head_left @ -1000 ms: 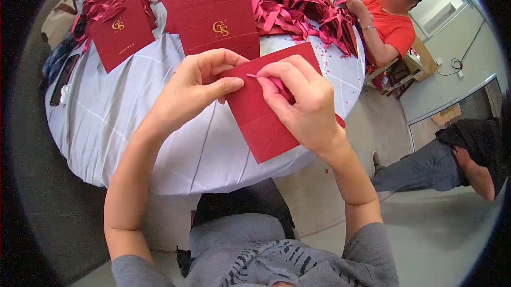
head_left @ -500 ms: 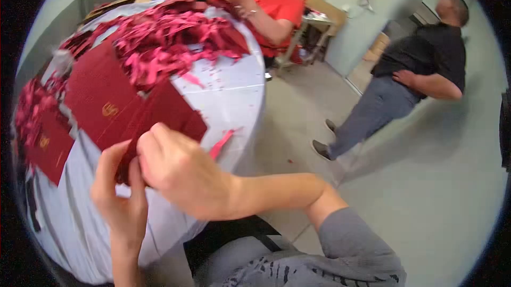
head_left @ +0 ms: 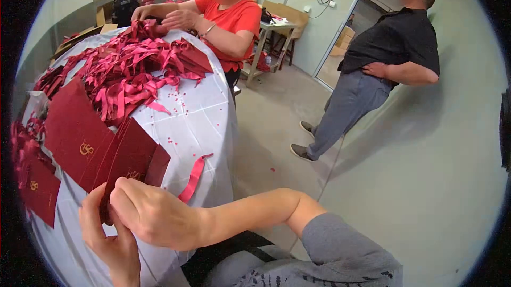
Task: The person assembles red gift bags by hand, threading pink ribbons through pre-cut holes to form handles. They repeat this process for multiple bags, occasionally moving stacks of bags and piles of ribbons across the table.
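Dark red and flat, a gift bag (head_left: 139, 146) with a gold logo stands on edge at the lower left, its near end between my hands. My left hand (head_left: 109, 242) pinches that edge from below, thumb and fingers closed round it. My right hand (head_left: 157, 215) is curled with its fingertips against the same edge, beside the left fingers. What the fingertips pinch is partly hidden. Just behind lies a larger dark red bag panel (head_left: 80, 132) with a gold logo. A loose pink-red ribbon (head_left: 194, 178) rests on the white cloth to the right.
A white-clothed table (head_left: 213, 122) bears a heap of red ribbons (head_left: 133, 68) and small red scraps. Another bag (head_left: 40, 191) lies at the left edge. A person in a red shirt (head_left: 226, 26) handles ribbons across the table; a person in black (head_left: 394, 42) stands at right.
The view has shifted, so the table and bags appear lower and farther left. My hands stay together on the bag's edge. The red-shirted person's hands are now at the ribbon heap.
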`<state>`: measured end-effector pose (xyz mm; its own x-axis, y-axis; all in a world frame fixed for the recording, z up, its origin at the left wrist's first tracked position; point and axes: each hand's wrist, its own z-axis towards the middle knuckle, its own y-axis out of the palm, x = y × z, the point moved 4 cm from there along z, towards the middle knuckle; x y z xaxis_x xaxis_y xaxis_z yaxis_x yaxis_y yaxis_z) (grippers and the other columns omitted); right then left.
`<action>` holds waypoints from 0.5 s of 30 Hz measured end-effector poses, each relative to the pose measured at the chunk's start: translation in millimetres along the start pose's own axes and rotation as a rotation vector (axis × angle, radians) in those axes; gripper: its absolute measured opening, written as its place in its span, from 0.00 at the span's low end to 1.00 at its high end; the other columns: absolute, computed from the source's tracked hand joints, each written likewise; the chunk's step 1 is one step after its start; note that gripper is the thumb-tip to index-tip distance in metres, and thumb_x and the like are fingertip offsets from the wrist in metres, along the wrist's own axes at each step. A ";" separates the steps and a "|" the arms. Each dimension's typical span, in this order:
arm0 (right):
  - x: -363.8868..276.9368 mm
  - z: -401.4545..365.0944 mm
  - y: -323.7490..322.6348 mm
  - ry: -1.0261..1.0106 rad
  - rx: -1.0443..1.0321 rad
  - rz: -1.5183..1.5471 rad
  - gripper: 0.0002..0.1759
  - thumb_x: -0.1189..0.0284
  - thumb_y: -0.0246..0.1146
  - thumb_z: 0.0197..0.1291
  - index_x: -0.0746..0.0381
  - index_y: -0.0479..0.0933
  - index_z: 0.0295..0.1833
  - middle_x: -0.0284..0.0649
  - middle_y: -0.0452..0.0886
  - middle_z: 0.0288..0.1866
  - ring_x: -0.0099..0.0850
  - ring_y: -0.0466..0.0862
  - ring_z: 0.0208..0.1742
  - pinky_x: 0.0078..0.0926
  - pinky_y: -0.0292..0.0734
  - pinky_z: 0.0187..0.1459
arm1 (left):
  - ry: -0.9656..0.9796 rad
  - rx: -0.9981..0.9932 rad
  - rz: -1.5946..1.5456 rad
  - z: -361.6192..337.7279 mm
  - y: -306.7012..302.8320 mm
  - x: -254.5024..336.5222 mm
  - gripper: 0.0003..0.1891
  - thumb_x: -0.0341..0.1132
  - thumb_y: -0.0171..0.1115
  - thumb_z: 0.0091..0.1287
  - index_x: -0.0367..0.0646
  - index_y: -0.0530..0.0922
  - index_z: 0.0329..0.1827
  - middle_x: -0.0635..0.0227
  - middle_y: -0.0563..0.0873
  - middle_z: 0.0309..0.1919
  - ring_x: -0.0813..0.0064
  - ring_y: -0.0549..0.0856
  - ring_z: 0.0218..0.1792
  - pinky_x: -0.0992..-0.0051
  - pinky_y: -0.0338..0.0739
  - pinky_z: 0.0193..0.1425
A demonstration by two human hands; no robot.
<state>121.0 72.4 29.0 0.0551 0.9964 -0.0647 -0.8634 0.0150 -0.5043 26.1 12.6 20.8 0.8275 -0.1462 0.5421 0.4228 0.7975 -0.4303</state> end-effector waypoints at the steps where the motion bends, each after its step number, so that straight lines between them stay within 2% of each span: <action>1: 2.3 1.7 0.6 0.038 -0.028 0.017 0.11 0.80 0.58 0.43 0.74 0.68 0.34 0.47 0.67 0.31 0.39 0.73 0.33 0.30 0.74 0.34 | 0.012 -0.006 0.008 0.0 1.0 0.2 0.14 0.17 0.55 0.55 0.35 0.77 0.45 0.63 0.81 0.35 0.71 0.75 0.32 0.76 0.67 0.33; 5: 7.0 3.8 0.6 0.050 -0.028 0.073 0.11 0.81 0.58 0.44 0.74 0.68 0.35 0.47 0.66 0.31 0.39 0.71 0.32 0.30 0.73 0.34 | 0.063 -0.026 0.056 0.4 -0.7 2.7 0.15 0.17 0.54 0.56 0.35 0.77 0.46 0.61 0.81 0.36 0.68 0.75 0.33 0.75 0.67 0.34; 7: 8.0 0.8 2.3 0.018 -0.015 0.058 0.10 0.82 0.58 0.44 0.73 0.68 0.35 0.47 0.66 0.31 0.39 0.71 0.32 0.30 0.73 0.34 | 0.069 -0.103 0.074 0.5 -0.1 -0.8 0.18 0.15 0.49 0.58 0.36 0.75 0.50 0.61 0.80 0.40 0.71 0.78 0.39 0.77 0.71 0.39; 9: 8.5 -0.3 4.1 -0.009 -0.005 0.043 0.10 0.83 0.58 0.44 0.73 0.68 0.35 0.47 0.66 0.31 0.38 0.71 0.32 0.31 0.73 0.33 | 0.083 -0.105 0.079 1.9 -0.2 1.3 0.17 0.15 0.49 0.58 0.36 0.75 0.50 0.60 0.80 0.40 0.69 0.78 0.39 0.76 0.71 0.39; 15: 20.9 -2.1 9.0 0.182 0.082 0.341 0.09 0.85 0.58 0.49 0.72 0.65 0.35 0.48 0.67 0.32 0.44 0.73 0.32 0.35 0.72 0.33 | 0.094 -0.124 0.102 2.5 0.9 2.4 0.16 0.17 0.50 0.60 0.35 0.75 0.51 0.58 0.81 0.42 0.63 0.79 0.42 0.71 0.72 0.45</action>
<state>115.4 93.2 21.3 -0.1605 0.9142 -0.3721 -0.8843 -0.3007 -0.3572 27.6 14.5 23.5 0.8967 -0.1273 0.4240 0.3728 0.7335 -0.5683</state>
